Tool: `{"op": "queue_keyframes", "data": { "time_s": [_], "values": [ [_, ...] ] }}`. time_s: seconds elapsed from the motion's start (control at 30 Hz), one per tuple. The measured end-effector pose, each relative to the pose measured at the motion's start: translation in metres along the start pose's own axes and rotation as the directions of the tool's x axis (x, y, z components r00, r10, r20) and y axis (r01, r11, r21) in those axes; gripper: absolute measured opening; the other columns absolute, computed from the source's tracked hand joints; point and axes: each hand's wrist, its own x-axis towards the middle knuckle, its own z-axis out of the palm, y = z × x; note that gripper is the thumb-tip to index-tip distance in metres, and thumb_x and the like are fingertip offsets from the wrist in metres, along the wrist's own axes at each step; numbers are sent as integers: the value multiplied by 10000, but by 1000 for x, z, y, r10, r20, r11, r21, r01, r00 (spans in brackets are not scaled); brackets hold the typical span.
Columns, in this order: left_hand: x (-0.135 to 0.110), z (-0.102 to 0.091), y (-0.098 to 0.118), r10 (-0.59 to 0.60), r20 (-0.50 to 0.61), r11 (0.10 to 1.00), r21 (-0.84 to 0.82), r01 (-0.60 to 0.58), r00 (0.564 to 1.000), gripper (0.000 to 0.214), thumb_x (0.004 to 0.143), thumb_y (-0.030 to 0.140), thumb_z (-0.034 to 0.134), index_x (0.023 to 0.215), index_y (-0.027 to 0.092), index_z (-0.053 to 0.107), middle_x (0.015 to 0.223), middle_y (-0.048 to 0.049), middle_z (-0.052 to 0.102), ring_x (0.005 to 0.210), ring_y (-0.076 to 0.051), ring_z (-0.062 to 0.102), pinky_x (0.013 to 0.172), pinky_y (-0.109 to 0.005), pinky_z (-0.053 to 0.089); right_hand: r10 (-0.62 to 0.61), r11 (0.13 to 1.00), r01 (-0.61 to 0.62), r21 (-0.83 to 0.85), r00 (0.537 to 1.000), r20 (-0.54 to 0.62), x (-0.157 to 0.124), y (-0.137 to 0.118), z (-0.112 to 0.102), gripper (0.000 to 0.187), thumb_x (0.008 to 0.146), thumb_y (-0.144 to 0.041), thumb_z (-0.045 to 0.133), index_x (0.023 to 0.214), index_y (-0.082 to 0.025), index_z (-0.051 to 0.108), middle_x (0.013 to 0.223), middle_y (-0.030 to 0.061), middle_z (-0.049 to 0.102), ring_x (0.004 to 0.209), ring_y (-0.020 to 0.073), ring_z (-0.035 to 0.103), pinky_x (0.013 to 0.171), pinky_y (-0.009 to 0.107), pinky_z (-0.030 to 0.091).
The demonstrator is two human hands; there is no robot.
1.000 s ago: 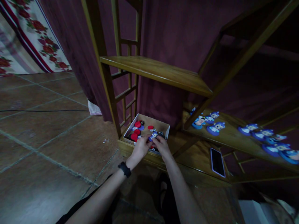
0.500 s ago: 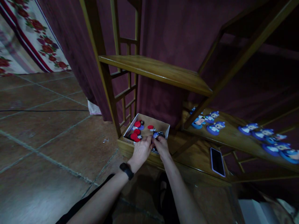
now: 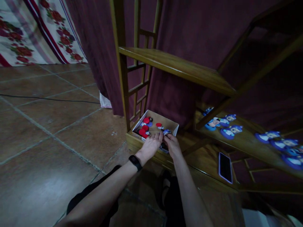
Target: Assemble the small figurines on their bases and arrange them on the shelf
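Both hands meet over the near right part of a shallow cardboard box (image 3: 174,125) with white outer sides, standing at the left end of the low wooden shelf (image 3: 203,159). The right hand (image 3: 173,145) has its grip closed on a small blue-haired figurine (image 3: 167,132), held at the box's right side. The left hand (image 3: 152,146) comes in just beside it with its fingers curled; whether its grip is clamped on the figurine cannot be told, since the fingertips are hidden. A black watch (image 3: 135,162) circles the left wrist. Left in the box lie several red discs (image 3: 143,133) among small dark and white pieces. To the right, a phone (image 3: 225,167) lies on the low shelf, and more blue-haired figurines (image 3: 231,131) rest along the raised shelf (image 3: 241,143) farther right.
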Motion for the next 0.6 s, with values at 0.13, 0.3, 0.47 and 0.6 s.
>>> {"op": "queue_keyframes", "data": {
  "time_s": [0.13,0.3,0.47,0.6],
  "values": [
    [-1,3,-1,-13,-27,1000,-2,13,1000,444,860,85,300,1303,87,328,1028,-168,556,962,-222,543,808,-357,423,80,997,-80,0,996,51,-5,-6,-4,330,611,-349,662,883,-161,674,801,24,685,764,187,622,705,298,486],
    [-2,8,-2,10,-36,1000,23,-9,999,435,857,77,303,1289,90,347,990,-163,570,923,-238,561,761,-361,438,140,990,-140,-14,989,54,-5,-6,-8,296,590,-327,680,837,-164,673,753,7,683,707,167,621,703,301,485],
    [-2,6,-3,-6,-31,1000,5,6,999,418,858,91,328,1275,112,360,1003,-163,568,948,-244,568,762,-355,440,167,986,-167,-3,985,51,-4,-5,-9,329,573,-326,707,854,-165,651,774,8,677,700,158,620,700,303,494],
    [-1,-1,-7,-98,49,988,-116,103,994,382,857,123,366,1233,159,419,1011,-138,590,923,-209,591,765,-306,440,172,985,-172,-21,985,20,-1,-1,-10,320,578,-367,713,826,-177,643,781,3,666,694,148,615,705,303,500]
  ]
}}
